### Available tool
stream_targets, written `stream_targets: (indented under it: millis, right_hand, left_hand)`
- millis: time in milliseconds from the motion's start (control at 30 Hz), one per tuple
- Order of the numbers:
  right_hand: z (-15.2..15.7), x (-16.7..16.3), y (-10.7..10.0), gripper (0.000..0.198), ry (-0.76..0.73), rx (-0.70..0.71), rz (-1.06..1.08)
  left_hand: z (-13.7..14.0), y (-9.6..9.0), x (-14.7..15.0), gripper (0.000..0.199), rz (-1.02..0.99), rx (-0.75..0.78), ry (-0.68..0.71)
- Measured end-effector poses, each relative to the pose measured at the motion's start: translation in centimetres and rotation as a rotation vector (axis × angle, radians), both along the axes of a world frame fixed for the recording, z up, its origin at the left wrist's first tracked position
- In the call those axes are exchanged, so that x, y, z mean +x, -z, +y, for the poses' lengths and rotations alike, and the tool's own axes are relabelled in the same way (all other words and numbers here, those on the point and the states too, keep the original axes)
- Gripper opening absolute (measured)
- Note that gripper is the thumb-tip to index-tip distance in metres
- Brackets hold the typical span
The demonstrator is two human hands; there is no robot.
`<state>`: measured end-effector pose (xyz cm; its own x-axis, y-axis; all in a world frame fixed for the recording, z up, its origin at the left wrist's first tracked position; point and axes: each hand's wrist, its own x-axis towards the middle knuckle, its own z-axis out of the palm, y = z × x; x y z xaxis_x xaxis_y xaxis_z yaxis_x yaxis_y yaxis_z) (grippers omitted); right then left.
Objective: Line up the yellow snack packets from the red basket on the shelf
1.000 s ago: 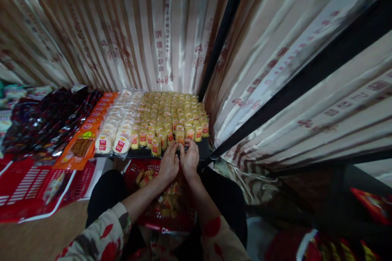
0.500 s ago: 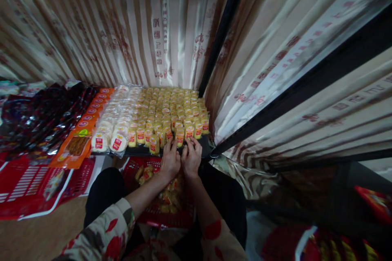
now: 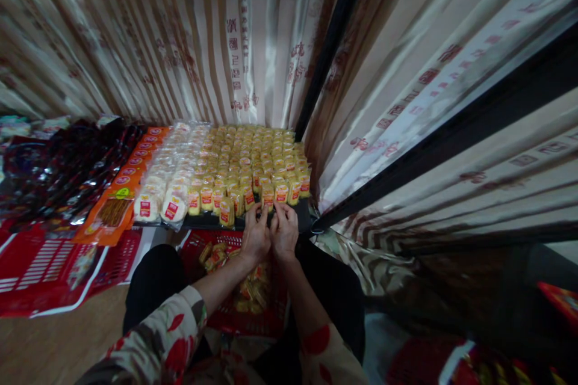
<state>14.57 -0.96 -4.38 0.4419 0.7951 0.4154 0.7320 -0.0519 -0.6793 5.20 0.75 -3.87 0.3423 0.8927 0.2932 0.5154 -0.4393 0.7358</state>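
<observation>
Both hands meet at the front edge of a dark shelf (image 3: 202,221) covered with rows of small yellow wrapped snack packets (image 3: 244,153). My left hand (image 3: 256,236) has its fingers bent in against one packet (image 3: 268,195) with a red label in the front row. From the other side my right hand (image 3: 284,233) closes on the same packet, thumbs close together. The packet stands upright, its lower part partly hidden by the fingertips. Below my forearms, between my knees, a red basket (image 3: 259,323) holds more loose yellow packets (image 3: 251,293).
White round wrapped snacks (image 3: 174,204), an orange snack bag (image 3: 108,210) and dark shiny packages (image 3: 67,168) lie to the left. Another red basket (image 3: 40,274) sits below them. A dark post (image 3: 332,42) and pleated curtains (image 3: 266,24) bound the shelf behind and right.
The packet at my fingertips has shifted slightly back, nearer in line with its neighbours on the right. My left hand has moved a little right, closer to my right hand.
</observation>
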Motion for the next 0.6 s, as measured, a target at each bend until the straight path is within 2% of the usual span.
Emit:
stream_targets:
  millis: [133,333,467,600]
  right_hand:
    - [0.1,0.0,0.1,0.042,-0.016,-0.015,-0.014]
    - [-0.2,-0.1,-0.5,0.036,-0.038,0.104,0.026]
    - [-0.5,-0.6,-2.3,0.034,-0.058,0.117,0.022]
    - [0.6,-1.2,-5.2,0.034,-0.106,0.035,-0.119]
  left_hand:
    - [0.1,0.1,-0.2,0.055,0.023,-0.013,0.026]
    - [-0.5,-0.4,-0.9,0.061,-0.008,0.036,0.065]
    - [-1.8,-1.0,-1.9,0.053,-0.029,0.077,0.06]
    - [-2.6,-2.4,-3.5,0.043,-0.018,0.141,-0.016]
